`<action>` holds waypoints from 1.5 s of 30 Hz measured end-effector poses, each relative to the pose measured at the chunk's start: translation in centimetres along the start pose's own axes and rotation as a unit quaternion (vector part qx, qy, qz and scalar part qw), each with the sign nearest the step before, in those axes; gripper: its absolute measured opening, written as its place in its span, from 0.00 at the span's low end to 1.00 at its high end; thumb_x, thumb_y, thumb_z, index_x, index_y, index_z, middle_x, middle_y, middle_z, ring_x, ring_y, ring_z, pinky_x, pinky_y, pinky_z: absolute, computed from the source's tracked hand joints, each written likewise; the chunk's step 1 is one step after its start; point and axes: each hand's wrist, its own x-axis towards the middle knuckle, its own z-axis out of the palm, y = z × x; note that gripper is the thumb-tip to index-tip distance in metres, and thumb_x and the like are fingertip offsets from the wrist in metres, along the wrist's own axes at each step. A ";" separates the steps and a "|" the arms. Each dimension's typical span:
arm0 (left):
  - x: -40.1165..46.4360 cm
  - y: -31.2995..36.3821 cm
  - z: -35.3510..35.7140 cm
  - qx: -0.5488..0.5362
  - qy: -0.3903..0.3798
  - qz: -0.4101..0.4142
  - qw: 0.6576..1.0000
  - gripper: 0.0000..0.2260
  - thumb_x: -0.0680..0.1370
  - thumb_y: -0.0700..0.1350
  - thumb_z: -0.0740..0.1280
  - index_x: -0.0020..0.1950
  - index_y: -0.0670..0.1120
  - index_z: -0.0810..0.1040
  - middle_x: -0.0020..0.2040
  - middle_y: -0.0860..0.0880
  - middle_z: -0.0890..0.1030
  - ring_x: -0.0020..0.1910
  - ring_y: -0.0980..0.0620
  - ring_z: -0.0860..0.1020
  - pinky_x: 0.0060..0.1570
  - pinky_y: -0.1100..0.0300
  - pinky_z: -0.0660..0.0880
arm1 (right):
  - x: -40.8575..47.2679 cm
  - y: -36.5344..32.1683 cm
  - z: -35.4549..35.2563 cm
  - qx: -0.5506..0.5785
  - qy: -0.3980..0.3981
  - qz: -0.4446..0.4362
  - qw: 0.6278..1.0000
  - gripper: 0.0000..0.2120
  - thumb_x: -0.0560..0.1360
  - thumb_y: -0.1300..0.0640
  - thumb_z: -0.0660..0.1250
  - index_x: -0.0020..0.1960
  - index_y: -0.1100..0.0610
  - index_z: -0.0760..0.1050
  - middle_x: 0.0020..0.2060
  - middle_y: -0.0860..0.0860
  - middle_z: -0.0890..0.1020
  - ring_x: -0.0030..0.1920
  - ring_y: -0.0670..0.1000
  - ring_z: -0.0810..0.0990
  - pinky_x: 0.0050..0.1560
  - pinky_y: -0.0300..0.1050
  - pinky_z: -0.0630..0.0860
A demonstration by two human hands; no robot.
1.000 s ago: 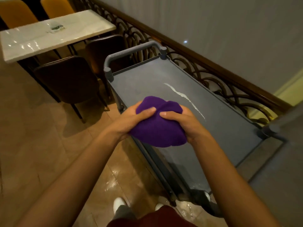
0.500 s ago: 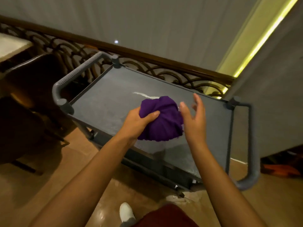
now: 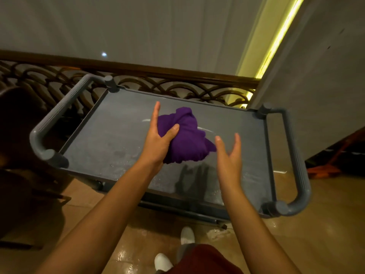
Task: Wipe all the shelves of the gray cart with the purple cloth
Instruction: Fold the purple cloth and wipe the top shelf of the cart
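Observation:
The gray cart (image 3: 110,135) stands crosswise in front of me, its flat top shelf showing a white streak and wet spots. Over the middle of that shelf my left hand (image 3: 160,139) grips a bunched purple cloth (image 3: 187,139), thumb pressed into its left side. Just to the right of the cloth, my right hand (image 3: 229,153) is held up with fingers spread, apart from the fabric and holding nothing. The lower shelves are hidden under the top shelf.
Curved gray handles close the cart's left end (image 3: 59,119) and right end (image 3: 296,165). A dark ornate railing (image 3: 177,89) runs right behind the cart. A dark chair (image 3: 23,135) sits at the left. The tiled floor (image 3: 325,224) is glossy.
My right hand has let go of the cloth and drawn off to the right. The left hand now holds the cloth alone, further over the shelf. The view has swung to face the cart's long side.

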 end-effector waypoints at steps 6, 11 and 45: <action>2.9 1.2 2.1 -0.037 -0.055 -0.022 0.998 0.27 0.80 0.43 0.69 0.67 0.75 0.70 0.67 0.54 0.72 0.60 0.43 0.82 0.48 0.47 0.83 | 0.6 -2.5 4.7 0.297 -0.195 0.107 0.929 0.39 0.64 0.29 0.74 0.72 0.41 0.71 0.67 0.53 0.80 0.59 0.56 0.85 0.50 0.58 0.84; 4.9 1.5 2.1 0.103 -0.027 0.010 0.994 0.25 0.83 0.42 0.66 0.72 0.68 0.67 0.72 0.49 0.72 0.63 0.50 0.80 0.48 0.56 0.83 | 3.8 -4.5 4.6 0.156 -0.136 -0.095 0.974 0.32 0.75 0.39 0.69 0.74 0.26 0.58 0.64 0.28 0.70 0.59 0.38 0.80 0.51 0.39 0.83; 7.7 0.4 -7.3 0.162 -0.243 0.001 0.957 0.40 0.78 0.45 0.73 0.81 0.63 0.52 0.72 0.60 0.64 0.63 0.61 0.75 0.50 0.68 0.79 | 0.8 -3.6 10.2 -0.034 -0.011 -0.079 0.996 0.26 0.84 0.54 0.62 0.80 0.48 0.61 0.71 0.52 0.75 0.66 0.50 0.78 0.62 0.50 0.81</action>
